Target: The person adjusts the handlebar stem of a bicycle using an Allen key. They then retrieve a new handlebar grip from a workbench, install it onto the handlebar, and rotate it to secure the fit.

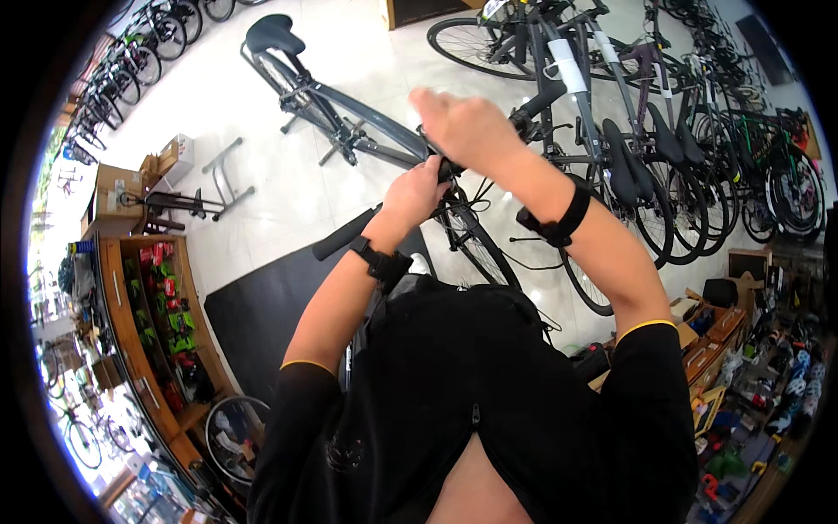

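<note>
A dark grey bicycle [371, 122] stands in front of me, its black saddle [275, 35] at the far end and its front wheel [489, 249] nearest me. The handlebar [345, 234] runs slantwise beneath my hands, with one black grip low on the left and the other up on the right. My left hand [412, 196] is closed around the middle of the handlebar, by the stem. Above and slightly beyond it, my right hand [471, 129] is raised with curled fingers. Its fingertips are blurred, so anything in them cannot be made out. Loose cables hang below the bar.
Several parked bicycles [620, 157] crowd the right side, close to my right forearm. A black mat [271, 306] covers the floor at left. Beyond it lie a grey metal stand [229, 179] and cardboard boxes [113, 196]. A wooden cabinet [118, 288] stands left, a cluttered wooden bench [724, 327] right.
</note>
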`<state>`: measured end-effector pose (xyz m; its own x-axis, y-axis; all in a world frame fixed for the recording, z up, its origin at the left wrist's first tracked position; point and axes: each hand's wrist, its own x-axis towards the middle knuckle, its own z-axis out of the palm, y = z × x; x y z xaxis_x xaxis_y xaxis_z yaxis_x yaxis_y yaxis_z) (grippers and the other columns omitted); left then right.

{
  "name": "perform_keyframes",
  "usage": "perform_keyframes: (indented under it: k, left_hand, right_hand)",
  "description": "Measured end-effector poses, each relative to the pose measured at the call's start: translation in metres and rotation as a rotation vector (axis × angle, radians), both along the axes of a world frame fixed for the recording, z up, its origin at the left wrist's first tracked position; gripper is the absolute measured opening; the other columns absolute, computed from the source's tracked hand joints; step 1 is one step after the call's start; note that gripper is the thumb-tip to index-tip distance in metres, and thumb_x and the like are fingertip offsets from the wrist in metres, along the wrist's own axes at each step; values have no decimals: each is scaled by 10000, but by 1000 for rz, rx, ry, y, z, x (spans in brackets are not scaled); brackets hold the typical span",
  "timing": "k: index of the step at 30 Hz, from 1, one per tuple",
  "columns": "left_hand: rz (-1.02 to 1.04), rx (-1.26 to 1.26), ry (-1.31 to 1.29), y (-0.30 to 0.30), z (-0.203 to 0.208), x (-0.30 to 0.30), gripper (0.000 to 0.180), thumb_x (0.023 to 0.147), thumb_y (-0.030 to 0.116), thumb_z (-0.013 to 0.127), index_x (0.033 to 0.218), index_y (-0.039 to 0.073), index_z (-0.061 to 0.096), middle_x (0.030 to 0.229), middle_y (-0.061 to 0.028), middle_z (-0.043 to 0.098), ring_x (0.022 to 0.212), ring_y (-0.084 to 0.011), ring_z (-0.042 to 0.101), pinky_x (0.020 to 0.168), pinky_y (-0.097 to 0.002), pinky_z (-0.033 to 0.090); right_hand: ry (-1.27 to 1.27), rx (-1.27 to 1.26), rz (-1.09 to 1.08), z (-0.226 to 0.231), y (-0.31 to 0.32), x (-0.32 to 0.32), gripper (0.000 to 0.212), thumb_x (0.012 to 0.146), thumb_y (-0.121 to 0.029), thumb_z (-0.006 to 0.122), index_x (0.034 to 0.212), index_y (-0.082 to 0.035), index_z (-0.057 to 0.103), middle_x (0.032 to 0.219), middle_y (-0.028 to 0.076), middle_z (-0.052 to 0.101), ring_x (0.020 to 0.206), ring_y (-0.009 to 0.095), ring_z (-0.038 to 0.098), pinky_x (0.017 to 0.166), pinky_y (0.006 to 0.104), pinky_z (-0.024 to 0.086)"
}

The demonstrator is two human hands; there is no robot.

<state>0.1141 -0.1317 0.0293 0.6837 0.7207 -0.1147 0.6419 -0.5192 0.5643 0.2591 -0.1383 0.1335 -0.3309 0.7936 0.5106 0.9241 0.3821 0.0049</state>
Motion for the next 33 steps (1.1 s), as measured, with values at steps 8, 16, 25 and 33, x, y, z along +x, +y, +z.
perform_keyframes:
  k: [8,16,25,33]
  left_hand:
    - [-20,74,-39,-1,-7,-3,537,816,304,734,1181,-7,492,1097,-202,640,1032,-391,624,861,-478,502]
    - [54,100,44,-15,17,13,984,670,658,760,1245,-82,458,1141,-219,627,1043,-357,639,909,-439,491]
    - [123,134,94,-19,15,18,802,701,666,727,1075,-12,517,1038,-164,645,983,-309,653,844,-428,481]
    - [158,182,157,-24,20,24,801,706,685,709,1075,-7,545,1032,-157,655,965,-300,665,844,-436,484]
  right_hand:
    - [286,-272,54,7,2,7,222,919,-157,546,1108,-84,454,670,197,628,640,413,641,550,492,502]
    - [596,-205,-153,-28,-10,43,227,956,-198,552,1125,-88,448,685,204,625,669,444,629,587,526,468]
    - [620,-163,-216,-39,-1,48,249,956,-197,555,1137,-82,430,642,212,604,641,449,620,573,532,455]
    - [866,-98,-498,-78,-2,76,279,940,-220,565,1152,-83,446,676,238,632,655,444,640,599,524,476]
